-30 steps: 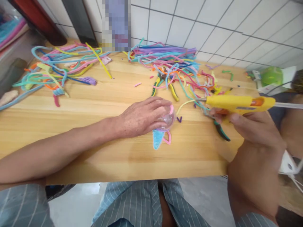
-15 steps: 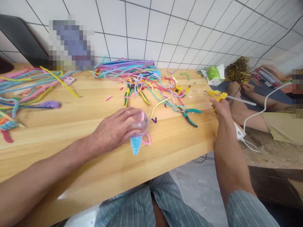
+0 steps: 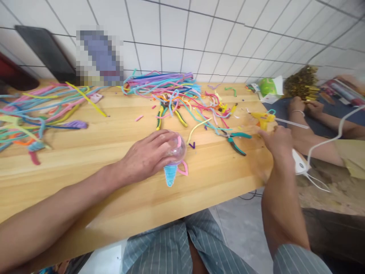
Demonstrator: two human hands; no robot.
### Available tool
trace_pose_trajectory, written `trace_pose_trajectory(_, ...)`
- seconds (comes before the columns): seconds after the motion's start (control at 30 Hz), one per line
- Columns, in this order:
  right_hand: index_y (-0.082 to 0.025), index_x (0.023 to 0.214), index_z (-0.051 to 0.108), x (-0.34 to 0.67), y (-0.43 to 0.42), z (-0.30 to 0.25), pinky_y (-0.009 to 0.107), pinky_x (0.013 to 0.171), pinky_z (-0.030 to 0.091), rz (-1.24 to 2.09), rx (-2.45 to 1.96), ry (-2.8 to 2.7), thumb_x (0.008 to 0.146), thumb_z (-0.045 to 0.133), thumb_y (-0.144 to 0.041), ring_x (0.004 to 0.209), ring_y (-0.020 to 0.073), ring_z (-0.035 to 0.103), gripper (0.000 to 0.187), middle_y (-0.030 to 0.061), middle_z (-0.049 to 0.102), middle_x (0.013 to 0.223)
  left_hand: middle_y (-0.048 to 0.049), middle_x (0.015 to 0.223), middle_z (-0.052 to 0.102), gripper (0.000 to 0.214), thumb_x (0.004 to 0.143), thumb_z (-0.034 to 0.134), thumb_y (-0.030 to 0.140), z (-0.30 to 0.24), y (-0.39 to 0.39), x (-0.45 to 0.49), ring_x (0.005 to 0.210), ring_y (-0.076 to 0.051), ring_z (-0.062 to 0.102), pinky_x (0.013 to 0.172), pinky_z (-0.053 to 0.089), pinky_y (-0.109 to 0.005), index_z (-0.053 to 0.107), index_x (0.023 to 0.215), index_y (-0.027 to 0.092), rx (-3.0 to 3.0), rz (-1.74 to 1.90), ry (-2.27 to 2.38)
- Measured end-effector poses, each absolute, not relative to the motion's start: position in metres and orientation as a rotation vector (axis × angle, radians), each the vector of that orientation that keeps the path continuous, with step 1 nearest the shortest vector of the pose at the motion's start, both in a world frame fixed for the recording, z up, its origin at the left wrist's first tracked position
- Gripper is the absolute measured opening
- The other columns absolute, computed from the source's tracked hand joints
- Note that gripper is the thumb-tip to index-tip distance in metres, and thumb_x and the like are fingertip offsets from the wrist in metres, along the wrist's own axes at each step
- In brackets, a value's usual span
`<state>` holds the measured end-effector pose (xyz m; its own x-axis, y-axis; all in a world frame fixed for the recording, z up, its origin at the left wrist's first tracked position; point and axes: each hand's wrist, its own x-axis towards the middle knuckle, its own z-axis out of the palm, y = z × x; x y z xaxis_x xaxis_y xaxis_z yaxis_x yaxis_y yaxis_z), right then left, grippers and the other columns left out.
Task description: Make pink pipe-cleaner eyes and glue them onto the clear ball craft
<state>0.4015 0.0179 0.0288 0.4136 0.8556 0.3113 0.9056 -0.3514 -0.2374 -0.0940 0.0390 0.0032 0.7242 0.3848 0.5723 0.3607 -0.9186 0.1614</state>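
My left hand (image 3: 148, 156) lies curled over a clear plastic ball (image 3: 177, 149) on the wooden table (image 3: 85, 152). A pink pipe cleaner loop (image 3: 184, 169) and a light blue fuzzy cone (image 3: 170, 176) are attached to the ball and stick out below my fingers. My right hand (image 3: 276, 140) is at the table's right edge, just below a yellow glue gun (image 3: 262, 119) standing on the table. Its fingers reach toward the gun's handle, but they are blurred and I cannot tell whether they grip it.
Heaps of coloured pipe cleaners (image 3: 176, 89) cover the back of the table and the left side (image 3: 37, 114). Teal-handled pliers (image 3: 237, 140) lie between my hands. At right, another person's arms (image 3: 310, 121), a gold tinsel bundle (image 3: 302, 82), a green object (image 3: 267, 86) and a white cable (image 3: 327, 140).
My right hand carried the glue gun from in front of me to the table's right edge and has dropped below it. My left hand stayed on the ball. The view swung right.
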Motion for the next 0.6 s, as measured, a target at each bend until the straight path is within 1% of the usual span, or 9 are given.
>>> trace_pose_trajectory(0.03, -0.004, 0.114, 0.079, 0.387, 0.010, 0.031, 0.056, 0.092, 0.056, -0.160, -2.311, -1.499, 0.102, 0.075, -0.044, 0.101, 0.0370, 0.072, 0.042, 0.0297, 0.078, 0.104, -0.0157, 0.150, 0.077, 0.040, 0.118, 0.056, 0.048, 0.004, 0.039, -0.093, 0.144, -0.030, 0.072, 0.120, 0.065, -0.047, 0.064, 0.148, 0.022, 2.883, 0.970, 0.630)
trace_pose_trajectory(0.07, -0.009, 0.117, 0.081, 0.370, 0.003, 0.034, 0.055, 0.097, 0.057, -0.105, -2.271, -1.539, 0.100, 0.079, -0.043, 0.103, 0.0361, 0.074, 0.038, 0.0263, 0.080, 0.108, -0.0158, 0.150, 0.077, 0.040, 0.118, 0.056, 0.047, 0.006, 0.038, -0.093, 0.144, -0.029, 0.072, 0.121, 0.064, -0.046, 0.063, 0.148, 0.022, 2.888, 0.960, 0.629)
trace_pose_trajectory(0.13, -0.019, 0.127, 0.082, 0.326, -0.006, 0.041, 0.053, 0.106, 0.060, 0.146, -1.927, -1.753, 0.100, 0.080, -0.042, 0.111, 0.0336, 0.078, 0.035, 0.0205, 0.082, 0.123, -0.0163, 0.150, 0.077, 0.040, 0.118, 0.056, 0.047, 0.009, 0.038, -0.092, 0.145, -0.029, 0.071, 0.120, 0.064, -0.046, 0.061, 0.148, 0.022, 2.902, 0.942, 0.618)
trace_pose_trajectory(0.2, -0.029, 0.134, 0.081, 0.280, -0.005, 0.049, 0.055, 0.115, 0.061, 0.416, -1.541, -1.993, 0.104, 0.077, -0.050, 0.126, 0.0336, 0.077, 0.037, 0.0140, 0.081, 0.137, -0.0172, 0.150, 0.076, 0.038, 0.118, 0.057, 0.047, 0.012, 0.039, -0.093, 0.144, -0.030, 0.071, 0.119, 0.065, -0.046, 0.061, 0.146, 0.021, 2.919, 0.927, 0.594)
trace_pose_trajectory(0.27, -0.036, 0.150, 0.073, 0.242, 0.004, 0.052, 0.060, 0.128, 0.055, 0.638, -1.274, -2.142, 0.102, 0.081, -0.054, 0.149, 0.0360, 0.068, 0.052, 0.0107, 0.072, 0.158, -0.0178, 0.150, 0.076, 0.034, 0.118, 0.057, 0.045, 0.016, 0.039, -0.093, 0.143, -0.030, 0.071, 0.117, 0.066, -0.046, 0.061, 0.141, 0.020, 2.924, 0.910, 0.557)
trace_pose_trajectory(0.37, -0.039, 0.174, 0.048, 0.208, 0.025, 0.045, 0.067, 0.139, 0.044, 0.904, -1.079, -2.223, 0.085, 0.097, -0.063, 0.173, 0.0410, 0.044, 0.105, 0.0112, 0.047, 0.185, -0.0186, 0.149, 0.076, 0.031, 0.118, 0.058, 0.044, 0.020, 0.041, -0.095, 0.144, -0.030, 0.071, 0.117, 0.066, -0.047, 0.063, 0.137, 0.020, 2.919, 0.898, 0.465)
trace_pose_trajectory(0.43, -0.039, 0.181, 0.034, 0.200, 0.036, 0.033, 0.070, 0.143, 0.037, 1.039, -1.051, -2.226, 0.076, 0.103, -0.066, 0.178, 0.0432, 0.034, 0.128, 0.0126, 0.036, 0.191, -0.0179, 0.147, 0.077, 0.031, 0.118, 0.059, 0.044, 0.022, 0.042, -0.096, 0.145, -0.031, 0.070, 0.120, 0.065, -0.049, 0.065, 0.136, 0.019, 2.937, 0.887, 0.409)
trace_pose_trajectory(0.5, -0.039, 0.184, 0.027, 0.195, 0.041, 0.018, 0.071, 0.144, 0.034, 1.129, -1.050, -2.197, 0.074, 0.104, -0.066, 0.180, 0.0439, 0.031, 0.137, 0.0135, 0.030, 0.193, -0.0165, 0.147, 0.078, 0.028, 0.117, 0.059, 0.043, 0.024, 0.043, -0.098, 0.148, -0.032, 0.068, 0.124, 0.062, -0.052, 0.068, 0.131, 0.020, 2.966, 0.858, 0.374)
trace_pose_trajectory(0.6, -0.037, 0.184, 0.025, 0.188, 0.042, 0.000, 0.067, 0.144, 0.034, 1.216, -0.996, -2.128, 0.077, 0.103, -0.064, 0.179, 0.0421, 0.034, 0.135, 0.0135, 0.031, 0.194, -0.0150, 0.153, 0.076, 0.022, 0.117, 0.060, 0.037, 0.029, 0.045, -0.103, 0.156, -0.033, 0.063, 0.130, 0.057, -0.058, 0.071, 0.129, 0.023, 2.991, 0.793, 0.335)
